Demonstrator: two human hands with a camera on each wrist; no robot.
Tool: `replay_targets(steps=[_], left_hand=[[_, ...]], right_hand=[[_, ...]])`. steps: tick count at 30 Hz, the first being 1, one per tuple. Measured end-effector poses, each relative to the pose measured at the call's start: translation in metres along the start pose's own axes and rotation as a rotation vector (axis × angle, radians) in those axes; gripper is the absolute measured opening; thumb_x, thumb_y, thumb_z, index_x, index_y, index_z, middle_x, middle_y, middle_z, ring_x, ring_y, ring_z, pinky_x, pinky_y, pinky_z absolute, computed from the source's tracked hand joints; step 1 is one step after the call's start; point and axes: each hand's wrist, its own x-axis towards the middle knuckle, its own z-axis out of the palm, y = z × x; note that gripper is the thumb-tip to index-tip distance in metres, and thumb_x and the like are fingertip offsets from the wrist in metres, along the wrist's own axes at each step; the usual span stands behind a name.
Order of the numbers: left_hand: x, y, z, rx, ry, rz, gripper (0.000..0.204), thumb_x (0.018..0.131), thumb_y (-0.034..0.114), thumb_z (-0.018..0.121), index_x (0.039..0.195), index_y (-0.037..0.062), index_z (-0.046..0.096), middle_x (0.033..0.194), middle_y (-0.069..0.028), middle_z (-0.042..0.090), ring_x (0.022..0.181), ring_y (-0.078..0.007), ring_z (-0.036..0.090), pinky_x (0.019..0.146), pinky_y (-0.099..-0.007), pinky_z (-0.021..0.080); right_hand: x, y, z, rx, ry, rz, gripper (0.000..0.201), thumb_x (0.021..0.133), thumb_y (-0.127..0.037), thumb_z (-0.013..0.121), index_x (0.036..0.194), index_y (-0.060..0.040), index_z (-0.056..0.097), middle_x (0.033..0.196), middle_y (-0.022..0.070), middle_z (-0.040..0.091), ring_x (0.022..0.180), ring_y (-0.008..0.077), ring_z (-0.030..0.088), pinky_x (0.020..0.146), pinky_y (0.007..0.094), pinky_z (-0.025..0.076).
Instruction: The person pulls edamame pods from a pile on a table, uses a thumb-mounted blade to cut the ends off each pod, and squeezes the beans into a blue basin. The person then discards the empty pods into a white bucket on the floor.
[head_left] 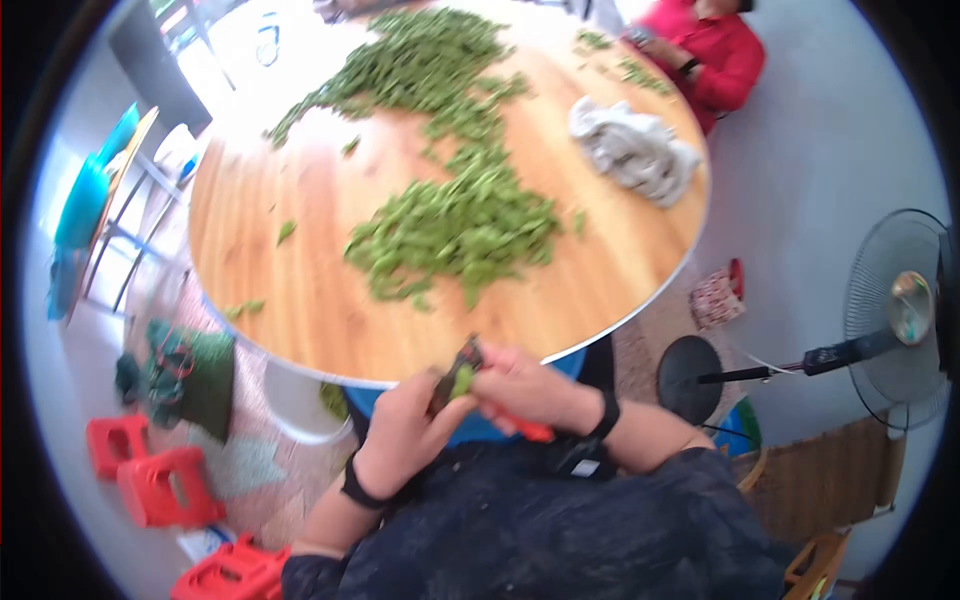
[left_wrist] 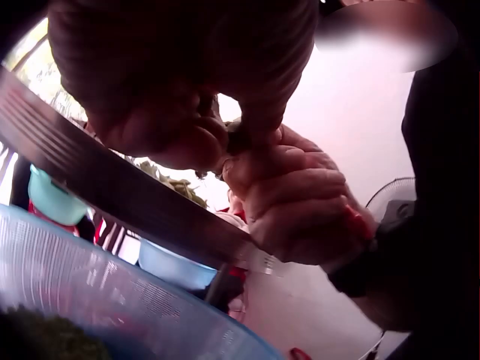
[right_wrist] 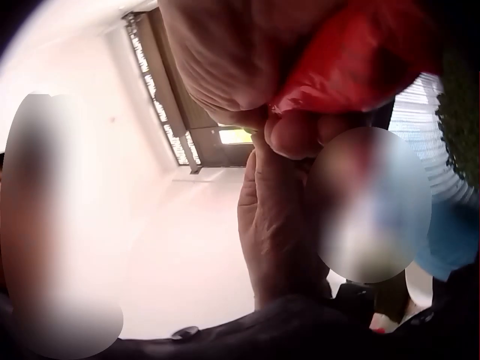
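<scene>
Both hands meet over the near edge of the round wooden table (head_left: 300,300). A green pod (head_left: 463,381) is pinched between thumb and fingers of the left hand (head_left: 402,432). Curled round a red-handled tool (head_left: 532,430), the right hand (head_left: 530,388) touches the left at the fingertips; the tool's dark end shows above the pod. In the right wrist view the red handle (right_wrist: 345,64) lies in the right palm. The left wrist view shows the left hand (left_wrist: 180,82) against the right hand (left_wrist: 292,195), the pod mostly hidden.
Piles of green pods (head_left: 455,235) and a grey cloth (head_left: 635,150) lie on the table. A blue basket (left_wrist: 150,300) is below its edge. Red stools (head_left: 170,487) stand left, a fan (head_left: 910,305) right. A person in red (head_left: 725,60) sits at the far right.
</scene>
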Motion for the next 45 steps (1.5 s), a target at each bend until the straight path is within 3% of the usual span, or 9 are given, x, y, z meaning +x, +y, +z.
replay_targets(steps=[6, 12, 20, 32, 35, 37, 38, 40, 45], left_hand=[[-0.003, -0.016, 0.004, 0.109, -0.006, 0.362, 0.017, 0.088, 0.012, 0.064, 0.080, 0.0009, 0.054, 0.066, -0.0157, 0.057, 0.056, -0.0287, 0.059, 0.051, -0.0344, 0.044], [-0.009, -0.018, 0.020, -0.944, -0.170, -0.357, 0.030, 0.103, 0.025, 0.037, 0.091, 0.0024, 0.052, 0.070, -0.0048, 0.057, 0.057, -0.0138, 0.058, 0.051, -0.0249, 0.045], [-0.006, -0.024, 0.013, -1.378, -0.368, -0.544, 0.030, 0.103, 0.032, 0.041, 0.095, 0.0050, 0.052, 0.066, -0.0032, 0.056, 0.055, -0.0149, 0.059, 0.051, -0.0240, 0.047], [-0.010, -0.025, 0.019, -0.511, -0.258, -0.137, 0.017, 0.103, 0.020, 0.042, 0.099, 0.0047, 0.048, 0.080, -0.0017, 0.059, 0.062, -0.0085, 0.059, 0.052, -0.0207, 0.044], [-0.009, -0.032, 0.019, -0.875, -0.346, -0.326, 0.017, 0.103, 0.020, 0.042, 0.101, 0.0052, 0.049, 0.081, -0.0017, 0.059, 0.059, -0.0077, 0.057, 0.050, -0.0202, 0.042], [-0.009, -0.035, 0.024, -0.931, -0.332, -0.303, 0.018, 0.103, 0.022, 0.042, 0.104, 0.0054, 0.049, 0.082, -0.0020, 0.059, 0.058, -0.0074, 0.055, 0.049, -0.0197, 0.041], [-0.009, -0.037, 0.026, -0.988, -0.320, -0.274, 0.019, 0.103, 0.023, 0.042, 0.106, 0.0056, 0.049, 0.082, -0.0022, 0.059, 0.056, -0.0071, 0.054, 0.048, -0.0193, 0.039], [-0.011, -0.039, 0.030, -0.958, -0.308, -0.281, 0.019, 0.103, 0.022, 0.042, 0.108, 0.0054, 0.049, 0.083, -0.0023, 0.059, 0.057, -0.0068, 0.054, 0.048, -0.0190, 0.039], [-0.015, -0.033, 0.028, -0.925, -0.305, -0.322, 0.019, 0.102, 0.021, 0.043, 0.111, 0.0056, 0.050, 0.083, -0.0026, 0.059, 0.059, -0.0061, 0.054, 0.050, -0.0183, 0.039]], right_hand=[[-0.004, 0.005, 0.000, -0.559, 0.081, -0.506, 0.009, 0.089, -0.013, 0.046, 0.087, -0.0040, 0.047, 0.060, 0.0051, 0.053, 0.042, 0.0131, 0.051, 0.041, 0.0283, 0.043], [-0.004, -0.002, 0.004, -0.138, 0.052, -0.150, 0.011, 0.090, -0.014, 0.044, 0.087, -0.0038, 0.046, 0.062, 0.0034, 0.054, 0.042, 0.0112, 0.052, 0.040, 0.0259, 0.042], [-0.005, -0.001, 0.001, 0.146, 0.024, 0.030, 0.009, 0.092, -0.010, 0.043, 0.093, -0.0041, 0.049, 0.063, 0.0021, 0.053, 0.041, 0.0107, 0.049, 0.037, 0.0230, 0.039], [-0.004, 0.001, 0.003, 0.052, 0.077, 0.069, 0.009, 0.090, -0.009, 0.043, 0.085, -0.0039, 0.049, 0.063, 0.0030, 0.055, 0.042, 0.0083, 0.050, 0.039, 0.0222, 0.039], [-0.003, 0.013, 0.006, -0.184, 0.164, -0.024, 0.009, 0.090, -0.010, 0.045, 0.085, -0.0040, 0.049, 0.064, 0.0035, 0.056, 0.042, 0.0091, 0.051, 0.039, 0.0225, 0.039], [0.004, 0.027, 0.006, -0.779, 0.319, -0.715, 0.010, 0.091, -0.011, 0.045, 0.085, -0.0043, 0.049, 0.064, 0.0034, 0.055, 0.042, 0.0090, 0.051, 0.039, 0.0222, 0.039], [0.001, 0.029, 0.004, -0.775, 0.318, -0.715, 0.010, 0.091, -0.011, 0.045, 0.085, -0.0043, 0.049, 0.064, 0.0034, 0.055, 0.042, 0.0090, 0.051, 0.039, 0.0222, 0.039], [-0.006, 0.011, 0.008, -0.453, 0.254, -0.214, 0.011, 0.091, -0.012, 0.047, 0.085, -0.0029, 0.049, 0.064, 0.0042, 0.056, 0.043, 0.0096, 0.052, 0.039, 0.0246, 0.040], [-0.005, 0.007, 0.002, -0.071, 0.113, 0.026, 0.011, 0.089, -0.012, 0.049, 0.086, -0.0009, 0.048, 0.061, 0.0060, 0.054, 0.045, 0.0127, 0.055, 0.040, 0.0295, 0.041]])
